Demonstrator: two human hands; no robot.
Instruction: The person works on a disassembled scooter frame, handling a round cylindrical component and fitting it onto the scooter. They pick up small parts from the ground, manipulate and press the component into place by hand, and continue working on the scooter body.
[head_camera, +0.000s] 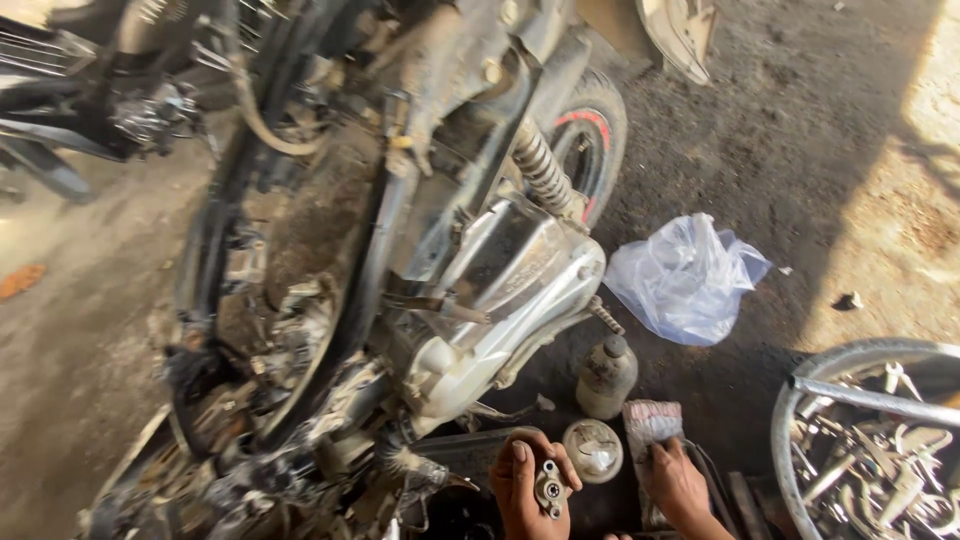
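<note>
My left hand (527, 488) is at the bottom centre, closed around a small grey metal engine part (550, 490) with holes in it. My right hand (678, 484) rests just to its right, fingers pressed on a dirty rag (650, 420) lying on the ground. Between the two hands sits a round shiny metal cap (593, 449). Above them stands a dusty, partly stripped motorcycle (400, 260) with a chrome exhaust cover (520, 280) and a rear shock spring (541, 165).
A grimy dark bottle (605, 376) stands by the cap. A crumpled clear plastic bag (687, 280) lies on the dirt floor to the right. A round metal basin (800, 410) full of tools sits at the lower right. The rear tyre (598, 130) is behind.
</note>
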